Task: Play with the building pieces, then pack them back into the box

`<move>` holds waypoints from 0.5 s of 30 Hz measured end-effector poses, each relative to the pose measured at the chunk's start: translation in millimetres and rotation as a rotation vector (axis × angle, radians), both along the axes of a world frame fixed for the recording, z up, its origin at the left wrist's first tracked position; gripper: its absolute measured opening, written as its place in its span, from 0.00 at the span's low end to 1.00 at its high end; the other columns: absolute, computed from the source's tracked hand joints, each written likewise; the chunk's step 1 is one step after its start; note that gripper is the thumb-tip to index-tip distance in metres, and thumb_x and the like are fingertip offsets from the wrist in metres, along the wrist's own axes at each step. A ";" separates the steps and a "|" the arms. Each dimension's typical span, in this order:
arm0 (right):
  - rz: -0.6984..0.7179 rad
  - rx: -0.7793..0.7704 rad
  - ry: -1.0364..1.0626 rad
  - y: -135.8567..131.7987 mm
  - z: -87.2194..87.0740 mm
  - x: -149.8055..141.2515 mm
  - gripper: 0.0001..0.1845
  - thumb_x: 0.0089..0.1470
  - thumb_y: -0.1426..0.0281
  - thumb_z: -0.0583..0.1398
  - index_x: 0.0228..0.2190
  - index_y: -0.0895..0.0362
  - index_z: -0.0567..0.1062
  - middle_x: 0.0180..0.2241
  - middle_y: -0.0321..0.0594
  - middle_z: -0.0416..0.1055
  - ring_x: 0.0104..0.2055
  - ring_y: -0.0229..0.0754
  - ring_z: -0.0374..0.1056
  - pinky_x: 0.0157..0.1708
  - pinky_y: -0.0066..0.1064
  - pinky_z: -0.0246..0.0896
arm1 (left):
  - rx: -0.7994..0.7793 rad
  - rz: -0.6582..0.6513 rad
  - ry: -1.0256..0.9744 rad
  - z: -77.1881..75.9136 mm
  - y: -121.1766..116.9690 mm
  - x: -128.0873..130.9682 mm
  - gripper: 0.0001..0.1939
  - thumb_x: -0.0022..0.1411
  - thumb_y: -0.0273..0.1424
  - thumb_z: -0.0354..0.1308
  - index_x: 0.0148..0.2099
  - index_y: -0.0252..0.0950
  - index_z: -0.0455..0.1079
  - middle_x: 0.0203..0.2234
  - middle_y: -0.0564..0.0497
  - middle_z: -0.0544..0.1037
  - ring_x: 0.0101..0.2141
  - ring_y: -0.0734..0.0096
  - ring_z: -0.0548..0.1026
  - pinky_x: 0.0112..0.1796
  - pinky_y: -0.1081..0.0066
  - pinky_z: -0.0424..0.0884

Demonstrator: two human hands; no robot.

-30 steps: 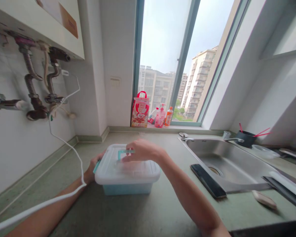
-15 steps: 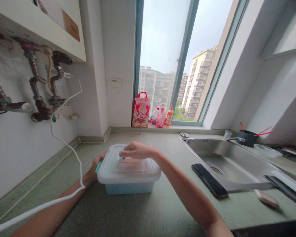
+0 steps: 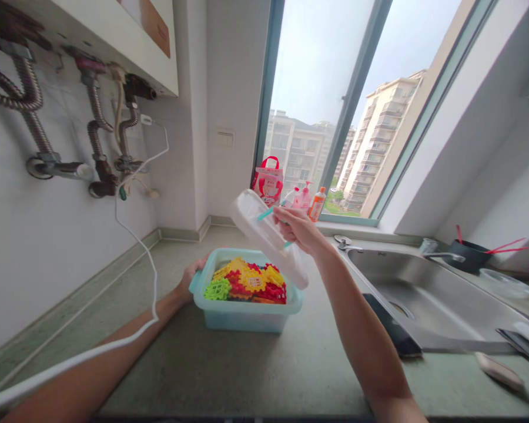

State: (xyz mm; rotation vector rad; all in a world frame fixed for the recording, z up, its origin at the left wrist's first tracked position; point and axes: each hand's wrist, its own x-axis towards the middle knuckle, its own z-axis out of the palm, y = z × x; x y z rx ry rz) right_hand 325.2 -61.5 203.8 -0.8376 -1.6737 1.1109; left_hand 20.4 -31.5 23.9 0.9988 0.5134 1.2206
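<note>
A pale blue plastic box (image 3: pixel 242 314) stands open on the green counter (image 3: pixel 255 370), filled with several yellow, red and green toy building pieces (image 3: pixel 247 282). My right hand (image 3: pixel 297 230) is closed on the teal handle of the translucent lid (image 3: pixel 264 235) and holds the lid tilted in the air above the box's right side. My left hand (image 3: pixel 189 277) grips the box's left end by its teal clip.
A steel sink (image 3: pixel 427 299) lies to the right, with a dark phone (image 3: pixel 392 335) on its edge. A red bag (image 3: pixel 268 182) and bottles (image 3: pixel 311 202) stand on the window sill. A white cable (image 3: pixel 132 235) hangs from the wall pipes (image 3: pixel 101 153) across my left arm.
The lid was lying shut on the box; my right hand has lifted it off by its handle, up and to the right, showing the toy pieces. My view has moved closer.
</note>
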 end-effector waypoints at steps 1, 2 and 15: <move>-0.078 0.033 0.073 -1.1 7.6 13.1 0.31 0.51 0.40 0.67 0.27 0.53 0.67 0.16 0.19 0.42 0.17 0.29 0.34 0.16 0.26 0.29 | 0.010 -0.003 0.006 1.8 -0.6 1.7 0.05 0.43 0.26 0.62 0.22 0.38 0.68 0.14 0.54 0.67 0.23 0.66 0.68 0.26 0.70 0.67; -0.155 0.073 0.124 -2.7 14.7 27.2 0.29 0.52 0.42 0.68 0.27 0.53 0.67 0.16 0.19 0.41 0.16 0.29 0.33 0.16 0.27 0.27 | 0.022 -0.001 0.015 4.1 -1.7 3.4 0.04 0.42 0.26 0.61 0.22 0.38 0.69 0.14 0.55 0.66 0.22 0.67 0.66 0.25 0.70 0.67; -0.761 0.340 0.648 -45.6 55.0 187.7 0.26 0.67 0.64 0.48 0.16 0.51 0.60 0.10 0.25 0.40 0.11 0.30 0.31 0.17 0.35 0.21 | -0.023 0.180 0.147 11.2 -10.8 5.5 0.14 0.42 0.29 0.61 0.19 0.40 0.56 0.15 0.58 0.61 0.19 0.75 0.58 0.20 0.73 0.62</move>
